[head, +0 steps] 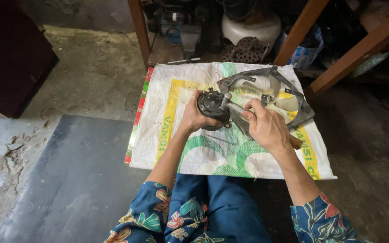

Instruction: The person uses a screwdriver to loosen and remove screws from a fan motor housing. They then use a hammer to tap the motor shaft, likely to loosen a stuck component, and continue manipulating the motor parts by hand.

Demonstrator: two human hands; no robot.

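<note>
Far left, a dark grey mat (73, 180) covers the concrete floor; nothing of ours lies on it.

Next, the woven sack (176, 148), spread flat as our work cloth, white with yellow and green print.

Our left hand (196, 118) wraps around the dark round motor (212, 107), fingers curled under its body, steadying it just above the sack. Grip looks firm; we judge it should stay so, since any roll of the housing would throw the tool off.

Our right hand (266, 128) is closed around a wooden-handled tool (295, 141), whose metal shaft runs toward the motor's top. The tip is hidden by the housing, so we cannot tell what it seats in. Best to keep the shaft square to the fitting and push along its line.

Right of the hands, the grey metal fan frame (293, 96) with pale blades (281, 100) lies on the sack, touching the motor. We would watch the blades while levering.
</note>
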